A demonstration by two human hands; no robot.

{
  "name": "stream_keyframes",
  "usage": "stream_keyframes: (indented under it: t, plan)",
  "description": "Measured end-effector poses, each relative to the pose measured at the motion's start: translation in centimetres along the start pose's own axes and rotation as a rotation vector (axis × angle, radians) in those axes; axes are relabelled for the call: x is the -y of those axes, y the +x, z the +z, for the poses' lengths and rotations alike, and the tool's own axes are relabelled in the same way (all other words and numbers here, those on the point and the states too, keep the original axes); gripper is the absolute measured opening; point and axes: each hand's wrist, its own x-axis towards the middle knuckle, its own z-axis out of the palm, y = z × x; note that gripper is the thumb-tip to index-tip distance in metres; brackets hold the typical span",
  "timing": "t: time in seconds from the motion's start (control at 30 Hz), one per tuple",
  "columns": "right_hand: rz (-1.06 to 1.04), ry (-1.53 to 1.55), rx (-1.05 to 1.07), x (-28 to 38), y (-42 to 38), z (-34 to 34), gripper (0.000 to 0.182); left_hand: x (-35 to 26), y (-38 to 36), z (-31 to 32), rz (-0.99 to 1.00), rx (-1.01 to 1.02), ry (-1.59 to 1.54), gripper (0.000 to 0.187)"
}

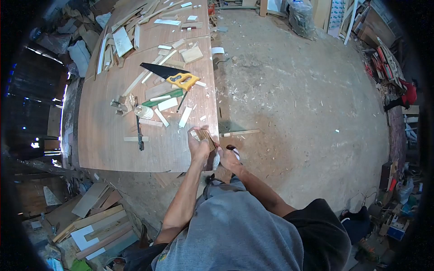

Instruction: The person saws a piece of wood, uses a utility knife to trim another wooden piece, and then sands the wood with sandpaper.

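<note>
My left hand point(199, 148) is at the front right corner of the table, its fingers wrapped round a small wooden piece point(206, 137). Close beside it, just past the table's edge, my right hand point(229, 157) is closed near the lower end of that piece. What its fingers grip is too small to make out. Nearest on the tabletop lie a short pale strip point(185, 117) and other offcuts. A handsaw point(183, 81) with a black blade and yellow handle rests farther back. A clear bottle point(143, 112) stands to the left, beside a green-handled object point(163, 97).
The wooden table point(108, 149) carries several scrap boards point(122, 41) at its far left. A dark rod-like tool point(139, 128) lies near the bottle. Stacked boards point(97, 226) sit on the floor at lower left. Concrete floor point(294, 104) with wood chips stretches to the right.
</note>
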Motion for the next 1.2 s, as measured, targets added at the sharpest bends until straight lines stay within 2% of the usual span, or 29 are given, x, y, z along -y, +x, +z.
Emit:
stream_keyframes:
  t: [0.03, 0.1, 0.27, 0.33, 0.4, 0.53, 0.6, 0.63, 0.7, 0.83, 0.9, 0.97, 1.03, 1.07, 1.13, 1.2]
  plan:
    - [-0.004, -0.001, -0.004, -0.1, 0.3, -0.1, 0.065, 0.5, 0.2, -0.2, 0.005, 0.003, -0.001, 0.056]
    - [0.126, -0.009, 0.032, 0.6, 0.1, -1.0, 0.072, 0.8, 0.4, -0.4, -0.005, 0.005, -0.001, 0.056]
    - [0.167, 0.034, 0.024, -1.0, 1.3, 0.4, 0.075, -0.5, -0.5, 0.1, -0.031, -0.014, 0.010, 0.054]
    - [0.157, 0.089, -0.025, -1.3, 1.2, -0.2, 0.075, -0.2, -0.3, 0.4, -0.051, -0.015, 0.025, 0.054]
    - [0.105, 0.164, -0.039, -2.0, 1.1, -0.4, 0.074, 0.1, -0.1, 0.1, 0.094, -0.090, 0.101, 0.052]
    - [0.064, 0.010, -0.004, -2.0, 1.5, 1.4, 0.064, -0.9, -0.7, 0.4, -0.022, -0.060, 0.059, 0.053]
    - [-0.086, 0.046, -0.125, -1.4, 1.2, 1.4, 0.054, 0.2, 0.0, -0.3, -0.006, -0.017, 0.022, 0.053]
    - [-0.083, 0.048, -0.116, -0.7, 0.8, 1.1, 0.054, 0.0, -0.3, -0.3, -0.010, -0.025, 0.025, 0.053]
    - [0.144, -0.090, -0.009, 0.7, 0.9, 0.4, 0.048, -0.7, -0.5, 0.2, -0.021, -0.056, 0.117, 0.055]
    - [0.094, -0.146, 0.018, -3.2, 2.6, 2.7, 0.051, -0.7, -0.6, -0.4, -0.023, -0.098, 0.112, 0.056]
    - [0.109, -0.108, -0.005, -4.7, 0.1, 2.2, 0.054, 1.1, 0.4, -2.0, 0.108, -0.129, 0.239, 0.058]
    - [0.133, -0.082, -0.024, -5.2, -1.9, 1.9, 0.056, -0.1, -0.3, -1.4, 0.044, -0.112, 0.184, 0.057]
    - [-0.172, 0.229, -0.263, -4.3, -3.0, 2.2, 0.063, -0.3, -0.5, -1.5, -0.022, -0.097, 0.139, 0.057]
    - [-0.173, 0.226, -0.262, -3.8, -2.7, 1.9, 0.063, -0.2, -0.3, -1.5, 0.010, -0.087, 0.139, 0.057]
    - [0.035, 0.079, -0.063, -1.3, -2.2, 0.6, 0.069, 0.0, -0.4, -1.6, 0.036, -0.080, 0.146, 0.056]
    - [0.060, 0.023, -0.048, -1.7, -0.9, 1.5, 0.069, -0.3, -0.5, -1.4, 0.019, -0.102, 0.192, 0.054]
